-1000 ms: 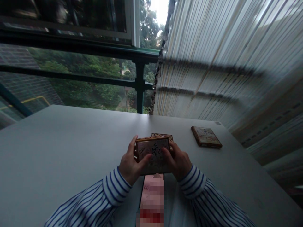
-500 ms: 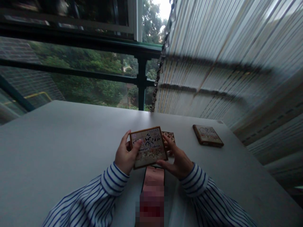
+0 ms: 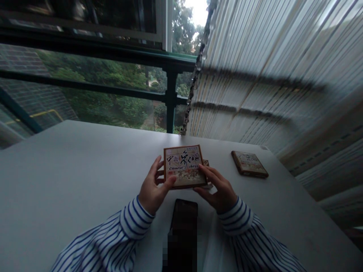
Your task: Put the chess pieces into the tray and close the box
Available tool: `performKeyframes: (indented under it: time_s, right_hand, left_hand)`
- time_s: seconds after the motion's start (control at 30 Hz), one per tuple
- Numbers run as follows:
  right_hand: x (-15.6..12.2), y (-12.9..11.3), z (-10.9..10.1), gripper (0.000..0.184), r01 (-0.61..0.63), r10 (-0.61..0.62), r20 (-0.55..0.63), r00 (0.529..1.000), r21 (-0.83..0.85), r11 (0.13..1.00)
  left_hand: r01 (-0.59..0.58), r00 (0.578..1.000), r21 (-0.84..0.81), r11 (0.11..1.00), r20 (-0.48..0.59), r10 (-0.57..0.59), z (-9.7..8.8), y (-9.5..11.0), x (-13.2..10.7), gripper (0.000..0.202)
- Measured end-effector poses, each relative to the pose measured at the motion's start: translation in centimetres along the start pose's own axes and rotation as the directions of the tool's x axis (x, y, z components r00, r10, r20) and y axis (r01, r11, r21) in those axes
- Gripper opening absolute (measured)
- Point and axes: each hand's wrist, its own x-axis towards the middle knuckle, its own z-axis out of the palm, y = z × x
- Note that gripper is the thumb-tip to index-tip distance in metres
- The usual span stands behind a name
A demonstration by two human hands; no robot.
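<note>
My left hand [image 3: 155, 187] grips the left side of a flat, square Chinese chess box [image 3: 185, 177], thumb on its printed face and fingers round the edge. On the other side, my right hand [image 3: 217, 188] pinches the lower right corner, its forefinger over the front. The box is tilted so its lettering faces me. Behind it, mostly hidden, are round chess pieces in a block [image 3: 206, 163]. A phone [image 3: 185, 213] with a dark screen lies just below the box, nearer to me.
A second box [image 3: 249, 164] with the same kind of cover lies on the right of the white table [image 3: 93, 166]. Beyond the far edge are a window with a green railing [image 3: 170, 94] and, to the right, a string curtain [image 3: 241, 87].
The box has moved up and slightly right and now sits straighter. My left thumb has slid down to its lower edge. The phone screen has gone from pink to dark.
</note>
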Motion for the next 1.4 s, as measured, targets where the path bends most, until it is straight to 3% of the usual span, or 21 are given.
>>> performKeyframes:
  time_s: [0.07, 0.17, 0.23, 0.3, 0.43, 0.6, 0.7, 0.8, 0.93, 1.03, 1.4]
  right_hand:
    - [0.1, 0.1, -0.2, 0.058, -0.018, 0.017, -0.050, 0.999, -0.032, 0.999]
    - [0.1, 0.2, -0.4, 0.056, -0.042, 0.038, -0.072, 0.997, -0.049, 0.998]
    - [0.1, 0.2, -0.5, 0.055, -0.051, 0.048, -0.069, 0.997, -0.042, 0.998]
    - [0.1, 0.0, -0.5, 0.054, -0.060, 0.058, -0.059, 0.997, -0.033, 0.998]
    - [0.1, -0.2, -0.4, 0.055, -0.098, 0.097, -0.034, 0.995, -0.026, 0.995]
    - [-0.1, 0.1, -0.4, 0.068, -0.233, 0.234, 0.024, 0.972, -0.047, 0.971]
    - [-0.3, -0.1, -0.1, 0.053, -0.241, 0.290, 0.243, 0.926, -0.211, 0.947]
    - [-0.4, -0.8, 0.5, 0.047, -0.130, 0.292, 0.465, 0.836, -0.350, 0.928]
    - [-0.4, -1.6, 1.0, 0.051, -0.077, 0.294, 0.537, 0.790, -0.390, 0.918]
    - [-0.3, -1.6, 0.8, 0.039, -0.081, 0.294, 0.513, 0.806, -0.396, 0.915]
    - [-0.3, -0.3, -0.2, 0.018, -0.068, 0.185, 0.310, 0.932, -0.352, 0.933]
  left_hand:
    - [-0.173, 0.985, 0.154, 0.973, 0.052, 0.167, -0.1, -0.1, -0.3, 0.076]
    - [-0.432, 0.902, 0.340, 0.835, 0.150, 0.405, -0.3, -0.1, -0.4, 0.072]
    - [-0.530, 0.847, 0.382, 0.757, 0.191, 0.497, -0.3, -0.1, -0.3, 0.063]
    - [-0.574, 0.817, 0.380, 0.725, 0.208, 0.537, -0.4, -0.1, -0.1, 0.053]
    - [-0.576, 0.815, 0.391, 0.718, 0.204, 0.542, -0.5, -0.4, 0.1, 0.047]
    - [-0.475, 0.868, 0.435, 0.765, 0.087, 0.489, -1.1, -0.9, 0.5, 0.045]
    - [-0.377, 0.904, 0.454, 0.807, -0.012, 0.428, -1.3, -1.1, 0.8, 0.044]
    - [-0.354, 0.911, 0.454, 0.818, -0.032, 0.412, -1.4, -1.2, 0.8, 0.044]
    - [-0.382, 0.908, 0.430, 0.818, 0.009, 0.419, -1.2, -1.1, 0.7, 0.044]
    - [-0.408, 0.901, 0.411, 0.815, 0.038, 0.432, -1.1, -1.1, 0.6, 0.044]
    - [-0.419, 0.898, 0.421, 0.805, 0.059, 0.436, -1.1, -1.3, 0.6, 0.043]
